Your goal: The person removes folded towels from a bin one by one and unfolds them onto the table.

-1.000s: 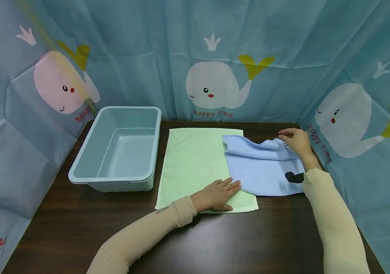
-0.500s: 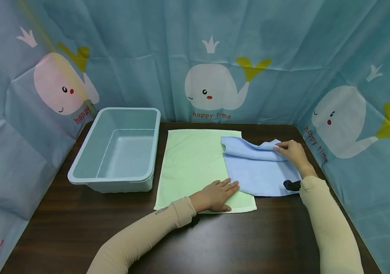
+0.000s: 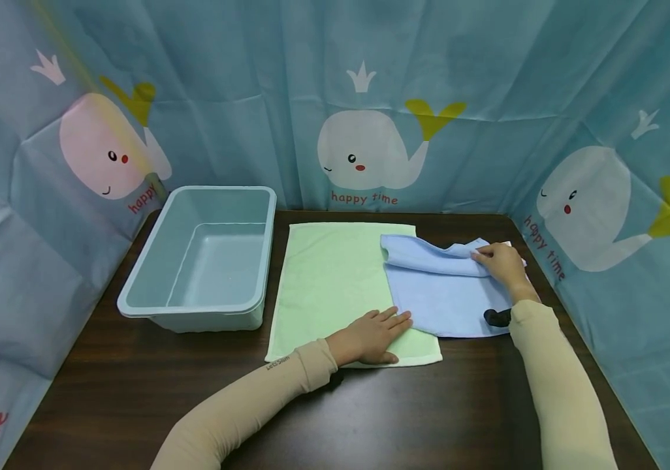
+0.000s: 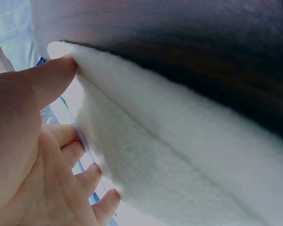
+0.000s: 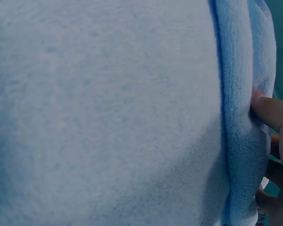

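A light green towel (image 3: 329, 281) lies spread on the table, and a light blue towel (image 3: 446, 303) overlaps its right part. The blue towel's far edge is folded over in a loose, wavy roll. My left hand (image 3: 370, 336) rests flat on the green towel near its front right corner, fingertips at the blue towel's left edge. At the blue towel's far right, my right hand (image 3: 502, 266) pinches the rolled edge. In the right wrist view its thumb (image 5: 272, 112) presses on the blue roll, with the other fingers partly hidden behind it.
A pale blue-green plastic basin (image 3: 194, 310) stands at the left of the dark wooden table (image 3: 382, 418). A blue curtain (image 3: 241, 130) with printed whales surrounds the table at the back and sides.
My right hand has moved slightly left and toward me, from the blue towel's far right corner onto its rolled edge. My left hand has stayed in place.
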Demonstrator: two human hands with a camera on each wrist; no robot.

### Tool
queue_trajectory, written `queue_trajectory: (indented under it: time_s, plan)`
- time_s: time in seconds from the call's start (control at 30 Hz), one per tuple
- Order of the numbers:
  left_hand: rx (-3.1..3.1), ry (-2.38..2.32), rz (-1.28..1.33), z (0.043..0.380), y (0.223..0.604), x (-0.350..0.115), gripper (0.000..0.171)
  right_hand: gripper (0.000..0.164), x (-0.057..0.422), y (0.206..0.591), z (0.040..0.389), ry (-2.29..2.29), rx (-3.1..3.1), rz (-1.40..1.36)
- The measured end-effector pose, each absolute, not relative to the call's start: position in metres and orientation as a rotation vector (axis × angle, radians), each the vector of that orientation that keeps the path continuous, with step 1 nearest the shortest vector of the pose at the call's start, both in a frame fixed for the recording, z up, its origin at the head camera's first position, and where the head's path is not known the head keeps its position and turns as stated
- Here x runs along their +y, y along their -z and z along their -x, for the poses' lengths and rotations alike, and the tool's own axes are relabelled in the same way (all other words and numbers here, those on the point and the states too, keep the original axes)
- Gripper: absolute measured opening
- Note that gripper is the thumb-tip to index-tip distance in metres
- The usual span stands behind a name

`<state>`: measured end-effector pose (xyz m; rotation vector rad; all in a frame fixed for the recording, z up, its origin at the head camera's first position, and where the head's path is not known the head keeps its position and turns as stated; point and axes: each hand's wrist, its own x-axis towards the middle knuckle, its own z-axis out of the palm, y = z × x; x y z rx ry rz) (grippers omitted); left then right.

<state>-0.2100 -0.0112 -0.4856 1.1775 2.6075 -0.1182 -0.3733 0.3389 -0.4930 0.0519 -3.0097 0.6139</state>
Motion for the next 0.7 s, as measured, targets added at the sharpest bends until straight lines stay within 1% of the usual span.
queue_trajectory:
  time_s: [0.13, 0.33, 0.43, 0.53, 0.7]
  plan:
    - [2.611, 0.127, -1.179, 0.211, 0.486, -0.011, 0.08, 0.037, 0.337, 0.493, 0.374, -0.594, -2.974, -0.064]
    - [2.617, 0.131, -1.19, 0.21, 0.487, -0.011, 0.08, 0.041, 0.333, 0.489, 0.373, -0.577, -3.007, -0.014]
    - [2.614, 0.129, -1.19, 0.21, 0.487, -0.01, 0.08, 0.039, 0.33, 0.483, 0.37, -0.625, -2.999, -0.014]
    - [2.613, 0.126, -1.182, 0.21, 0.487, -0.011, 0.08, 0.035, 0.323, 0.478, 0.368, -0.708, -2.916, -0.061]
    - [2.614, 0.127, -1.173, 0.21, 0.488, -0.011, 0.08, 0.025, 0.314, 0.477, 0.369, -0.807, -2.736, -0.221]
